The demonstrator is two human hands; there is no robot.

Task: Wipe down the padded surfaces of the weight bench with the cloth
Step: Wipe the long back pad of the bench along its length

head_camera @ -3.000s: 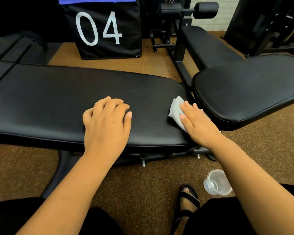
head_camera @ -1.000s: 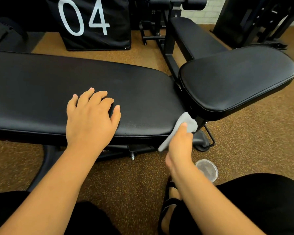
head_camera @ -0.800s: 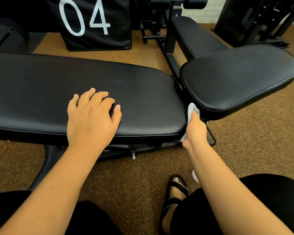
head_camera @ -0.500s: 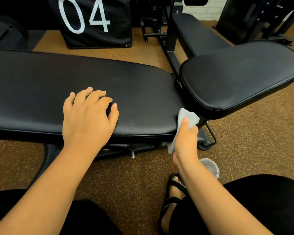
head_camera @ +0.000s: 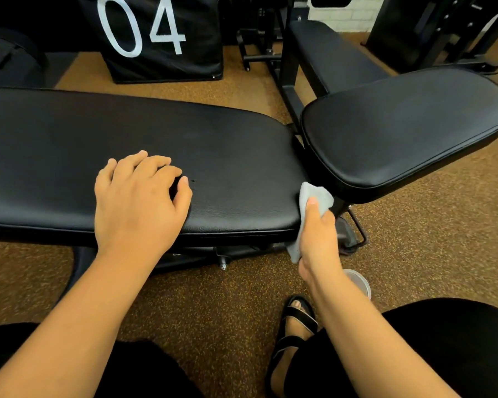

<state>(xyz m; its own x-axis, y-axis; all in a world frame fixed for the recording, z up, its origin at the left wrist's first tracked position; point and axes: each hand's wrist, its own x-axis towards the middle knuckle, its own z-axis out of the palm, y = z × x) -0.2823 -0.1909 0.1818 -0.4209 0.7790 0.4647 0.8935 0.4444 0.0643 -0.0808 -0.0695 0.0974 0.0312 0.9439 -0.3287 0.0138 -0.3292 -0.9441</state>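
Note:
The long black back pad [head_camera: 69,145] of the weight bench runs across the view, with the raised seat pad [head_camera: 408,124] to its right. My left hand [head_camera: 135,202] rests palm down on the back pad near its front edge, fingers loosely bent. My right hand [head_camera: 318,237] grips a small grey cloth [head_camera: 314,195] and presses it against the rounded right end of the back pad, in the gap below the seat pad. The cloth's lower end hangs past the pad's front corner.
A clear plastic cup [head_camera: 358,282] stands on the brown speckled floor just behind my right wrist. My sandalled foot [head_camera: 295,326] is below it. A black box marked 04 [head_camera: 161,38] and another bench [head_camera: 337,56] stand behind. The bench frame [head_camera: 354,239] sits under the seat pad.
My right hand has taken the cloth from the top of the back pad to its right end and rubbed it up and down there. My left hand has stayed put.

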